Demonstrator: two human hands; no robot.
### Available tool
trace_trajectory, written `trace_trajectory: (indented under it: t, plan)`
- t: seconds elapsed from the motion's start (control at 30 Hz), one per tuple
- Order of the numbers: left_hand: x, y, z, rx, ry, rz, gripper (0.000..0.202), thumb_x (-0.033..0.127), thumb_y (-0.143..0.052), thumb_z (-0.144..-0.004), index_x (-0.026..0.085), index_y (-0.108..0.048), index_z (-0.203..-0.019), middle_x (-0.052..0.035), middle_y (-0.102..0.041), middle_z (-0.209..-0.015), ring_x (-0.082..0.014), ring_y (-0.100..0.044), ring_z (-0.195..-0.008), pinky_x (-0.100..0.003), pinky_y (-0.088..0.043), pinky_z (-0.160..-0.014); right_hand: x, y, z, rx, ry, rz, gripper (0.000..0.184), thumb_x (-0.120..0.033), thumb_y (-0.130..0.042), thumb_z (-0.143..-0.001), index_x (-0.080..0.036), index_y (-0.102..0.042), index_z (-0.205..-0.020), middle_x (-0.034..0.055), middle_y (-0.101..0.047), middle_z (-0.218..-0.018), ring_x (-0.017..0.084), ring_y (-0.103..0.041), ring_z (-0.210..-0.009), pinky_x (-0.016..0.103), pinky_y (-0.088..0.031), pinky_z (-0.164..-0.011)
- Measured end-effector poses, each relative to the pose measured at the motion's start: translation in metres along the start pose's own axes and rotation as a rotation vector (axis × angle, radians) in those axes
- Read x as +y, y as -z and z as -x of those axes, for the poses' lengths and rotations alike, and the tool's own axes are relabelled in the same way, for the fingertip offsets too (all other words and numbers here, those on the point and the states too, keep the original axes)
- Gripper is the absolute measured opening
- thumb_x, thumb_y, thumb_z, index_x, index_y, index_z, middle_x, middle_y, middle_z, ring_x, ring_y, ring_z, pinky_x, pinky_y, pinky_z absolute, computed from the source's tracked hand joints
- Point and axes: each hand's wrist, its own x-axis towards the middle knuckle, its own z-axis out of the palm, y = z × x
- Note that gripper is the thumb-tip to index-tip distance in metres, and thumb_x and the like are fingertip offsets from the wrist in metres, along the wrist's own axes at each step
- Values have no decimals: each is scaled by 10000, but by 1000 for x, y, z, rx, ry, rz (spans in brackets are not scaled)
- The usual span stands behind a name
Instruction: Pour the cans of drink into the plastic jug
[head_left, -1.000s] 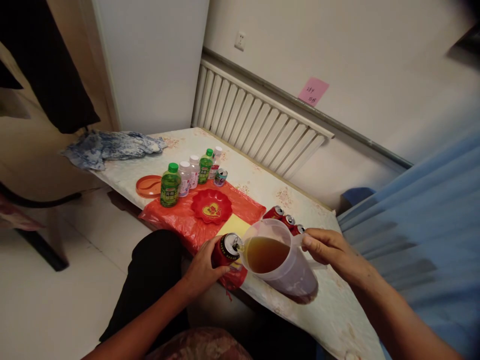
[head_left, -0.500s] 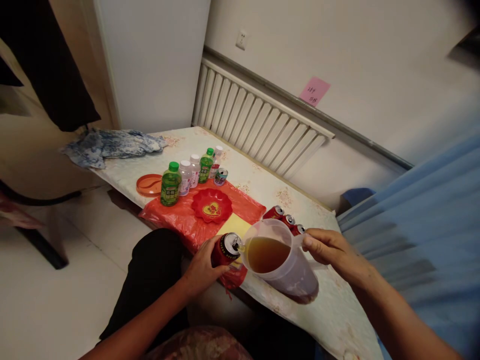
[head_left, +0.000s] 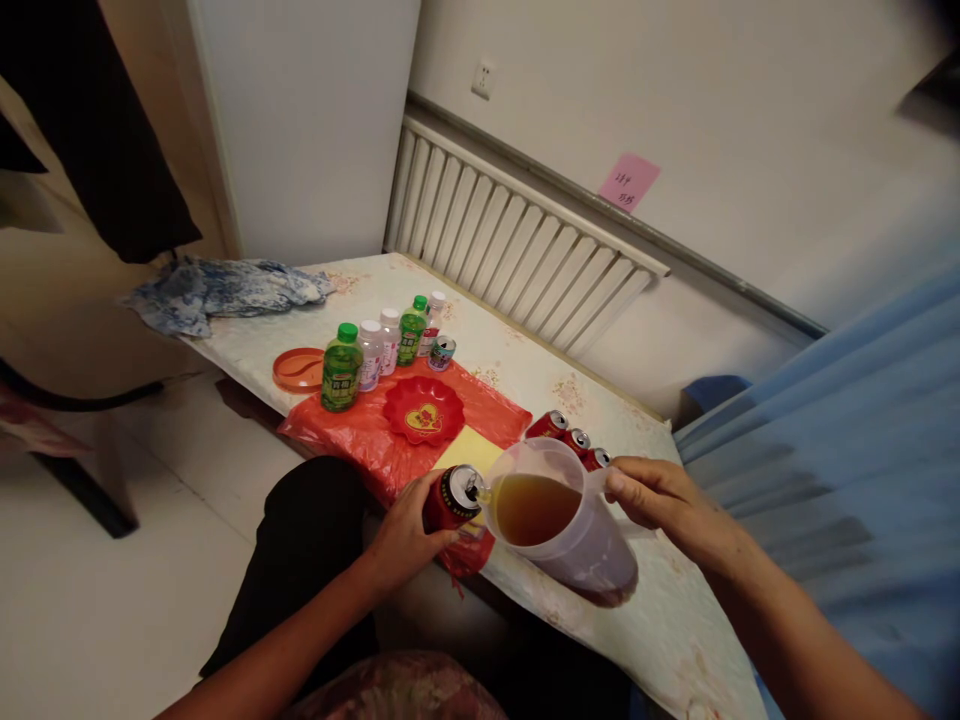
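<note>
My left hand (head_left: 405, 530) is wrapped round a red drink can (head_left: 451, 498), its opened silver top facing up and toward the pitcher. In my right hand (head_left: 664, 500) is the handle of a translucent plastic pitcher (head_left: 600, 560). The pitcher leans to the left, its lip against or just beside the can's opening. Brown liquid (head_left: 534, 508) fills part of the pitcher and reaches the lip, with a thin stream at the can's top. Behind the pitcher stand several red cans (head_left: 548, 426) in a row.
A red scalloped plate (head_left: 424, 411) lies on a red plastic bag (head_left: 352, 440) beside yellow paper (head_left: 469, 452). Green-capped bottles (head_left: 342, 372), white-capped bottles (head_left: 370, 358), a small can (head_left: 442, 352) and an orange lid (head_left: 298, 370) stand farther left. A blue curtain (head_left: 847, 480) hangs at right.
Almost nothing differs. Both hands, the can and the tilted pitcher stay in the same place, with liquid still at the pitcher's lip.
</note>
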Motion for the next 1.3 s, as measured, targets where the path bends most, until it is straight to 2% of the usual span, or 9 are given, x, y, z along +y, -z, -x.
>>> trace_trajectory:
  t: [0.33, 0.57, 1.3]
  plan:
    - [-2, -2, 0, -14, -6, 3, 710, 178, -699, -641, 166, -442, -1302, -131, -548, -1316, -289, -508, -1224, -481, -381, -1073, -2, 0, 0, 9, 5, 9, 473, -610, -476, -867, -197, -468, -636, -35, -318, -575, 109, -286, -534, 258, -220, -471]
    - [-8, -4, -1, -10, -18, 2, 708, 192, -705, -637, 175, -452, -1298, -125, -555, -1309, -292, -517, -1215, -481, -390, -1065, 0, 0, -1, 1, 4, 17, 469, -603, -474, -872, -197, -458, -638, -40, -313, -575, 104, -280, -532, 255, -222, -470]
    - [-8, -3, 1, -1, 1, 17, 693, 179, -715, -624, 188, -484, -1278, -110, -576, -1289, -289, -533, -1198, -473, -403, -1054, -2, -1, -3, -23, -5, 34, 477, -617, -471, -865, -192, -483, -648, -47, -280, -565, 95, -258, -516, 242, -211, -451]
